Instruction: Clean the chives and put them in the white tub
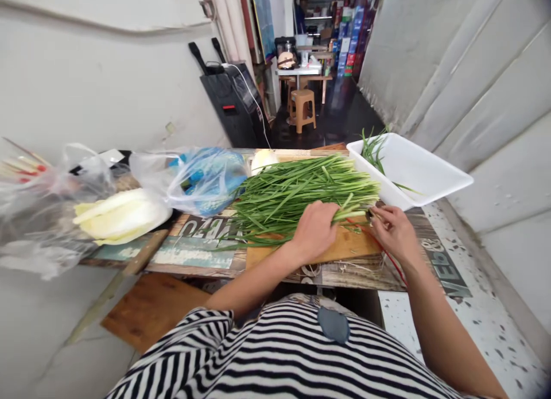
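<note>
A large pile of long green chives (297,186) lies across a wooden cutting board (353,244), pale stem ends to the right. My left hand (316,227) is wrapped round a small bunch of stems at the front of the pile. At the tips of those stems, my right hand (391,227) has its fingers pinched together; what they hold is too small to make out. A red string (394,261) runs beneath my right hand to the table edge. The white tray (430,169) behind my right hand contains a few loose green leaves.
Left of the pile are a blue plastic bag (213,178), pale cabbage leaves (124,215) and clear plastic bags (34,215). A white round vegetable (263,159) sits behind the pile. Beyond the table stand a black speaker-like case (235,103) and a tan stool (303,109).
</note>
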Demonstrator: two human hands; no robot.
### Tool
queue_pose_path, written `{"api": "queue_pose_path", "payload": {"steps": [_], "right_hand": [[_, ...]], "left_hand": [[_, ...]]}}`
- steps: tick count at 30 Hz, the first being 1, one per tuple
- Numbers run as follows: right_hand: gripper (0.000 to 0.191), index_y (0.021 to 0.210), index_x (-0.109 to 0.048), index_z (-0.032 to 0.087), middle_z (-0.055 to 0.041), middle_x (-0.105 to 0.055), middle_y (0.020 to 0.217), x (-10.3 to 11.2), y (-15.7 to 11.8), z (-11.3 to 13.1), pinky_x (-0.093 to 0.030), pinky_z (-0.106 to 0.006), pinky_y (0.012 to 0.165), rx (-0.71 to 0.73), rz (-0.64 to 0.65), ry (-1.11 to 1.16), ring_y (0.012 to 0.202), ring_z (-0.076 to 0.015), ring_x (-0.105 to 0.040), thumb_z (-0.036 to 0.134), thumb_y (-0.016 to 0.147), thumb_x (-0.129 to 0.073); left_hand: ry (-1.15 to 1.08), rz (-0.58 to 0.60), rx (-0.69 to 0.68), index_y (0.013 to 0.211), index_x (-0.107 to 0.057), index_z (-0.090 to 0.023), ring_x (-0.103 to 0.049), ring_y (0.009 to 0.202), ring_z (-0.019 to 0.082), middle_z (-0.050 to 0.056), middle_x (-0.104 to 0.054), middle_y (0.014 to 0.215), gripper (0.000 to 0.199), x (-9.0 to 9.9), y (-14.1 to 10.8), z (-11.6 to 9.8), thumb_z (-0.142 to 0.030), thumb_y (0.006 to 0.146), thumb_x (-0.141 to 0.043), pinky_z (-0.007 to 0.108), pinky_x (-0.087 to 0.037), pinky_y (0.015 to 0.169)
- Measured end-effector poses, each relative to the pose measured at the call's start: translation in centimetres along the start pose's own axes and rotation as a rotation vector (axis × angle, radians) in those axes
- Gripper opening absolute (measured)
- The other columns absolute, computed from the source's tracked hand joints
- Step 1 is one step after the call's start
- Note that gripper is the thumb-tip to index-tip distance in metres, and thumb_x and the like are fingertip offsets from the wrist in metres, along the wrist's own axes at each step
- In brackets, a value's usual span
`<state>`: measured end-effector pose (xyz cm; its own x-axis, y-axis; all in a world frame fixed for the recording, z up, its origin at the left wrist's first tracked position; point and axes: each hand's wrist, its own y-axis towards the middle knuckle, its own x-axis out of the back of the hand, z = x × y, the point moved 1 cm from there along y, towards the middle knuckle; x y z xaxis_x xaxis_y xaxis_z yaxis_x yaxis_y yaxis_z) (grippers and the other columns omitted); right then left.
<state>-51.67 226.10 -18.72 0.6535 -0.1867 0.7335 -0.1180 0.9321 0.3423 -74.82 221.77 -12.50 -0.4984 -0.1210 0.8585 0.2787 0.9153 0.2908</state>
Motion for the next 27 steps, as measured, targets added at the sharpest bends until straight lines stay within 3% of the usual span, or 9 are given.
{"api": "queue_pose_path", "payload": {"steps": [2,5,8,11,15,18,21,23,27], "right_hand": [[0.036,0.09,-0.073,0.015,-0.0113,-0.067,0.098,-0.8,1.0,-0.5,-0.046,-0.035,0.083,0.047,0.087,-0.131,0.089,-0.0216,-0.06,0.036,0.089,-0.044],[0.031,0.099,-0.07,0.014,-0.0114,-0.066,0.097,-2.0,2.2,-0.8,-0.045,-0.033,0.084,0.067,0.21,-0.335,0.094,-0.0226,-0.058,0.022,0.089,-0.042],[0.026,0.1,-0.068,0.014,-0.0122,-0.064,0.096,-2.7,2.7,-0.7,-0.045,-0.033,0.08,0.055,0.235,-0.416,0.095,-0.0244,-0.057,0.02,0.085,-0.048],[0.02,0.092,-0.066,0.014,-0.0129,-0.063,0.093,-2.3,2.5,0.0,-0.044,-0.033,0.077,0.057,0.26,-0.462,0.092,-0.0257,-0.058,0.021,0.085,-0.049],[0.02,0.096,-0.062,0.016,-0.0123,-0.064,0.099,0.0,0.7,2.0,-0.043,-0.031,0.072,0.082,0.243,-0.482,0.091,-0.024,-0.06,0.021,0.088,-0.045],[0.019,0.096,-0.061,0.019,-0.0091,-0.068,0.095,2.0,-1.3,3.3,-0.042,-0.03,0.067,0.062,0.22,-0.309,0.08,-0.0212,-0.062,0.026,0.089,-0.046],[0.021,0.096,-0.062,0.02,-0.0051,-0.069,0.08,3.1,-2.6,3.7,-0.043,-0.03,0.064,-0.038,0.243,0.018,0.068,-0.0186,-0.061,0.036,0.089,-0.05],[0.026,0.093,-0.062,0.02,-0.0037,-0.068,0.074,3.0,-2.9,3.5,-0.045,-0.03,0.063,-0.148,0.243,0.269,0.065,-0.0175,-0.061,0.044,0.087,-0.054],[0.035,0.083,-0.061,0.019,-0.0042,-0.068,0.074,1.3,-2.9,3.1,-0.05,-0.032,0.067,-0.366,0.153,0.718,0.067,-0.0172,-0.062,0.054,0.078,-0.065]], "left_hand": [[-0.019,-0.081,-0.005,0.103,-0.061,-0.015,-0.056,0.096,0.024,0.009,-0.067,0.099,0.016,0.4,0.3,0.4,-0.018,0.089,-0.053,0.037,-0.043,0.087],[-0.134,-0.086,0.014,0.105,-0.06,-0.015,-0.058,0.096,0.022,0.009,-0.067,0.102,0.017,0.7,0.6,0.6,-0.021,0.093,-0.05,0.035,-0.043,0.088],[-0.276,-0.024,0.084,0.104,-0.059,-0.015,-0.061,0.085,0.018,0.006,-0.068,0.095,0.02,0.9,0.7,0.6,-0.026,0.097,-0.044,0.029,-0.045,0.081],[-0.324,-0.001,0.126,0.102,-0.059,-0.016,-0.061,0.08,0.017,0.004,-0.067,0.089,0.022,0.9,1.0,0.8,-0.029,0.098,-0.042,0.027,-0.045,0.078],[-0.314,0.028,0.106,0.098,-0.062,-0.016,-0.061,0.085,0.017,0.004,-0.067,0.093,0.019,0.2,1.7,1.1,-0.03,0.095,-0.049,0.027,-0.045,0.079],[-0.266,0.109,0.037,0.094,-0.066,-0.016,-0.061,0.087,0.018,0.004,-0.067,0.092,0.016,-0.9,2.1,0.7,-0.027,0.092,-0.055,0.027,-0.045,0.081],[-0.226,0.245,-0.074,0.096,-0.069,-0.014,-0.061,0.093,0.019,0.006,-0.068,0.098,0.017,-2.0,2.3,-0.1,-0.025,0.09,-0.058,0.027,-0.045,0.085],[-0.189,0.327,-0.108,0.097,-0.07,-0.013,-0.062,0.096,0.02,0.008,-0.069,0.101,0.017,-2.5,2.5,-0.6,-0.024,0.088,-0.06,0.027,-0.045,0.086],[-0.139,0.377,-0.051,0.099,-0.072,-0.016,-0.064,0.089,0.02,0.007,-0.072,0.095,0.02,-3.2,3.4,-0.4,-0.026,0.089,-0.058,0.026,-0.046,0.079]]}}
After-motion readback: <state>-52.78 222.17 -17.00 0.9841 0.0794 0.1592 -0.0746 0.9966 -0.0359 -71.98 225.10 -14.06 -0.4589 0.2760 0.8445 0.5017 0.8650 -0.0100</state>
